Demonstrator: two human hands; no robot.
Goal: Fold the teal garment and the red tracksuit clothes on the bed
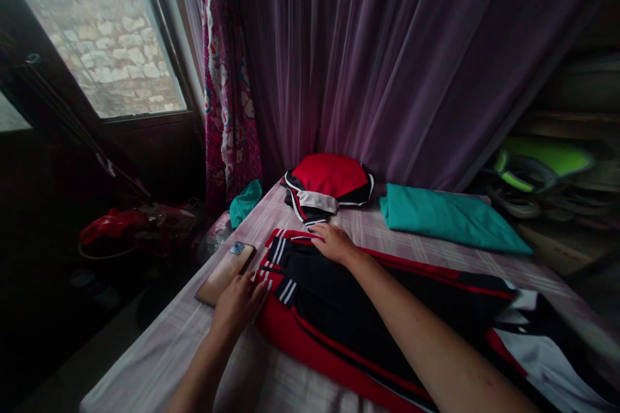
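A black, red and white track jacket (358, 310) lies stretched out on the pale bed or table cover, its white-striped ribbed cuffs and hem at the left end. My left hand (237, 300) rests at the red striped hem, its fingers extended and touching the cloth. Just beside it lies a gold phone (227, 271), camera side up. At the jacket's far edge is my right hand (334, 243), fingers stretched out on the fabric near the corner. Beyond that hand sits a folded red, black and white garment (332, 174).
A folded teal cloth (450, 216) lies at the back right, and another teal cloth (246, 202) hangs by the left edge. Purple curtains (368, 64) fall behind the covered surface (159, 348). Shelves holding a green item (547, 158) stand on the right; a window is at left.
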